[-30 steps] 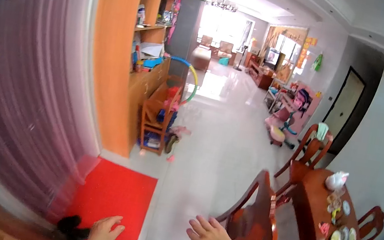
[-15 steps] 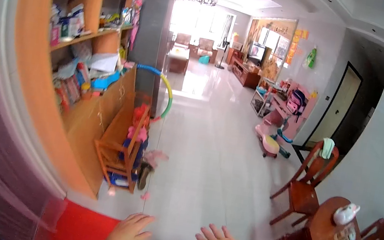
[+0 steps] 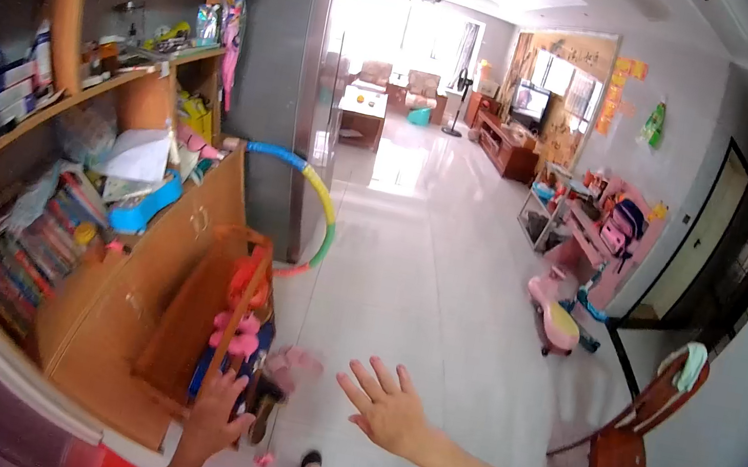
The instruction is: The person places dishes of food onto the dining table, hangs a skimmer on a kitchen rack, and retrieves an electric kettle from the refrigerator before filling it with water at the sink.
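Your left hand (image 3: 215, 412) is open, thumb spread, in front of the near end of the rack (image 3: 191, 312); whether it touches, this view cannot tell. Your right hand (image 3: 389, 416) is wide, fingers fanned over the floor (image 3: 448, 325), well apart from the left. The rack stands just beside the cabinet (image 3: 108, 318), with a shoe (image 3: 262, 419) next to it. Print on the books (image 3: 63, 226) and orange wall slips (image 3: 631, 68) is too small to read.

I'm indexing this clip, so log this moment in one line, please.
left hand: empty, near wooden rack, contact unclear | right hand: empty, spread above white floor | multicoloured hoop: beyond rack
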Tool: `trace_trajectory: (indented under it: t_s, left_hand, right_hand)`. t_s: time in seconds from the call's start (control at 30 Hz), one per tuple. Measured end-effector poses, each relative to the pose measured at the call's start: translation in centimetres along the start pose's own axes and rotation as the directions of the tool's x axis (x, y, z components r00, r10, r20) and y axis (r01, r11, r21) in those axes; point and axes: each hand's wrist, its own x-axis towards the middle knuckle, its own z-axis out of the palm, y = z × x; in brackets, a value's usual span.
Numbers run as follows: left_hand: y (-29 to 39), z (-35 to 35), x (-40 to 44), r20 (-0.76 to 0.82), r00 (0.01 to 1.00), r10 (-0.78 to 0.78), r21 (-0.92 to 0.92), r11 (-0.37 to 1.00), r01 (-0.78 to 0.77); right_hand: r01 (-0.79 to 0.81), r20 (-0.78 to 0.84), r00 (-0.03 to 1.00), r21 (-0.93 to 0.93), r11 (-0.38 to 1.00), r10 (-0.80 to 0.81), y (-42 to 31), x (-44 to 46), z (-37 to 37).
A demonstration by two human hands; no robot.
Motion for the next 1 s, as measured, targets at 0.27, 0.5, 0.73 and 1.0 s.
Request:
trace_trajectory:
  t_s: [0.27,0.5,0.73,1.0]
  left_hand:
    - [-1.0,10.1,28.5,0.009,0.993,0.114,-0.043,0.993,-0.113]
    - [0.2,19.1,49.4,0.076,0.973,0.219,0.015,0.975,-0.22]
    - [-1.8,27.1,66.9,0.055,0.997,0.058,0.108,0.992,-0.064]
    - [-3.2,27.8,84.9,-0.083,0.991,-0.104,0.171,0.978,0.117]
  right_hand:
    - [-0.05,0.138,0.989,-0.06,0.997,0.058,22.3,11.9,4.6]
    - [-0.122,0.064,0.99,-0.025,0.992,0.124,42.9,21.1,12.0]
    - [0.008,0.09,0.996,-0.046,0.999,-0.004,62.2,32.4,17.0]
    - [0.22,-0.136,0.969,0.092,0.971,-0.206,74.7,50.1,20.8]
